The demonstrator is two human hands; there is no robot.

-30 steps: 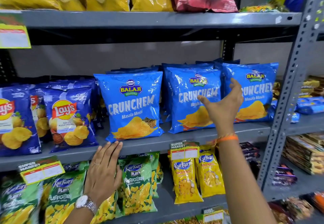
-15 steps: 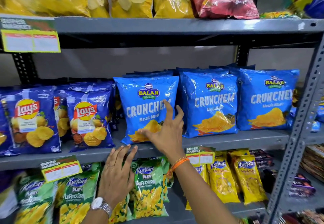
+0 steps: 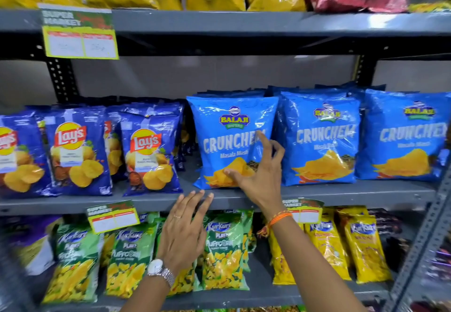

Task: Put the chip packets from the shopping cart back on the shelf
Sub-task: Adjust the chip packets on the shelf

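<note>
On the middle shelf (image 3: 341,195), the right hand (image 3: 258,177) spreads wide against a blue Balaji Wafers "Crunchem Masala Masti" packet (image 3: 231,128) standing upright at the front edge. The left hand (image 3: 183,233), fingers open and empty, rests by that edge. Lay's packets (image 3: 75,150) stand left; Kurkure Puffcorn packets (image 3: 222,250) hang below.

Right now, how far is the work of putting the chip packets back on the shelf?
Done, it seems: three Crunchem packets stand at the front of the middle shelf. In hand: the right hand, open, touches the leftmost Crunchem packet, as if straightening it; the left hand is open and empty by the shelf edge. Left: cannot tell, since the shopping cart is out of view.
</note>
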